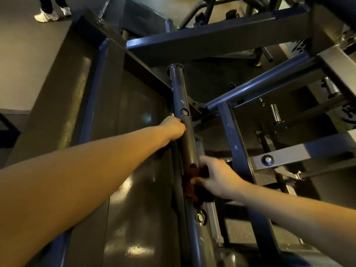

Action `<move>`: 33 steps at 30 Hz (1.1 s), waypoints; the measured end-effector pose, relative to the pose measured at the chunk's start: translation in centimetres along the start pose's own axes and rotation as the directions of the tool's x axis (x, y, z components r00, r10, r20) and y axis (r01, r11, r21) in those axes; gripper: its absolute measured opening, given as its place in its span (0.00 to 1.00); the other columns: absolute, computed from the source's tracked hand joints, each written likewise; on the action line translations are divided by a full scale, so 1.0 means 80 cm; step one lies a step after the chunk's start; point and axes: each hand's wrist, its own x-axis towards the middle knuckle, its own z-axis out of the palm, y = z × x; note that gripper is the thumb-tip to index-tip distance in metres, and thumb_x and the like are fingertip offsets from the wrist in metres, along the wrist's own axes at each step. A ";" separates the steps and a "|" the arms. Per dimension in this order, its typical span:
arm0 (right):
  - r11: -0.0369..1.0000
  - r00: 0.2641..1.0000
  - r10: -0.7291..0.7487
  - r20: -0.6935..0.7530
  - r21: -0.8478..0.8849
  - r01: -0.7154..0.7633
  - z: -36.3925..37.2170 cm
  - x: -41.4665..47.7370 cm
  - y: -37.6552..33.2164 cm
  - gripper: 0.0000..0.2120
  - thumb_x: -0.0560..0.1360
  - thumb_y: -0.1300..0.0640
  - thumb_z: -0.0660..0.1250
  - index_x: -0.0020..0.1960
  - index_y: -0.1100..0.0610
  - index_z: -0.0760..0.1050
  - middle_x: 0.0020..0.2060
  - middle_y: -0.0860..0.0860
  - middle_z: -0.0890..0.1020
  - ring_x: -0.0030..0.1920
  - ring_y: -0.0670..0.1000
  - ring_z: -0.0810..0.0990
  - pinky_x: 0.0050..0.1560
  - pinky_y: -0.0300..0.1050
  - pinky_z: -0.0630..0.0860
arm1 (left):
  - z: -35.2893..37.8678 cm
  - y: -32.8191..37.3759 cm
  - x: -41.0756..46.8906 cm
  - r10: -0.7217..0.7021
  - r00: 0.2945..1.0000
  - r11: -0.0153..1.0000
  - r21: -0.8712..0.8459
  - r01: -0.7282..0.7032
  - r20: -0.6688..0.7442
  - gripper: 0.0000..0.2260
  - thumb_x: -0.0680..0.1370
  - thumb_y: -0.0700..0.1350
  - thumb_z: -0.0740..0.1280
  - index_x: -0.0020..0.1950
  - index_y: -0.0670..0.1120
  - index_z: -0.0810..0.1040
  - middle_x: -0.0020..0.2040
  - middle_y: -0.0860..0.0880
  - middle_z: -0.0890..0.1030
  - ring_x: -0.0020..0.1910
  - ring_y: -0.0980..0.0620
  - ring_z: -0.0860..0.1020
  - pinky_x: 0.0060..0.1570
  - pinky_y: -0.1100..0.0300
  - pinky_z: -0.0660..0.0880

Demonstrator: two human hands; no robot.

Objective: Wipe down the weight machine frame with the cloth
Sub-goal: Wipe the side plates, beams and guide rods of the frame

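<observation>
Both arms outstretched, right hand (215,175) with cloth (193,186) against tube (187,143).

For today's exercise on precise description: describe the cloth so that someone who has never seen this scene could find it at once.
Start at the round steel tube running up the middle of the weight machine frame, gripped higher up by the left hand. Follow it down to the right hand, which presses the cloth against the tube, just above a hex bolt. It is the only soft, reddish-brown thing among grey-blue metal.
</observation>
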 end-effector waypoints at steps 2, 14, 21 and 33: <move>0.999 0.993 0.016 -0.120 0.042 -0.011 -0.020 0.041 -0.010 0.05 0.77 0.54 0.72 0.50 0.51 0.76 0.47 0.49 0.82 0.49 0.44 0.82 0.56 0.51 0.82 | -0.001 0.003 -0.001 -0.031 1.000 0.998 -0.059 0.031 0.004 0.19 0.83 0.42 0.64 0.75 0.45 0.70 0.56 0.46 0.77 0.50 0.49 0.77 0.49 0.54 0.76; 0.997 0.991 0.024 -0.133 0.076 -0.014 -0.021 0.082 -0.011 0.09 0.77 0.53 0.73 0.55 0.46 0.77 0.46 0.45 0.83 0.48 0.40 0.83 0.51 0.41 0.80 | -0.004 0.011 -0.001 -0.154 0.984 0.946 -0.274 0.173 0.088 0.21 0.84 0.56 0.60 0.74 0.47 0.69 0.62 0.42 0.79 0.59 0.43 0.79 0.61 0.48 0.77; 0.986 0.993 0.103 -0.058 0.139 -0.094 -0.045 0.106 -0.012 0.11 0.76 0.53 0.74 0.57 0.48 0.77 0.50 0.48 0.83 0.55 0.47 0.82 0.57 0.48 0.81 | -0.012 0.020 -0.005 -0.160 0.979 0.902 -0.384 0.198 0.128 0.25 0.85 0.60 0.55 0.76 0.46 0.70 0.67 0.40 0.76 0.63 0.40 0.77 0.60 0.49 0.73; 0.974 0.856 0.182 -0.484 0.207 -0.090 -0.080 0.230 -0.021 0.10 0.77 0.50 0.73 0.47 0.49 0.71 0.43 0.47 0.78 0.50 0.49 0.80 0.49 0.45 0.74 | -0.013 0.021 -0.004 -0.176 0.980 0.876 -0.440 0.197 0.088 0.34 0.81 0.69 0.54 0.81 0.50 0.61 0.75 0.37 0.70 0.71 0.35 0.71 0.73 0.41 0.66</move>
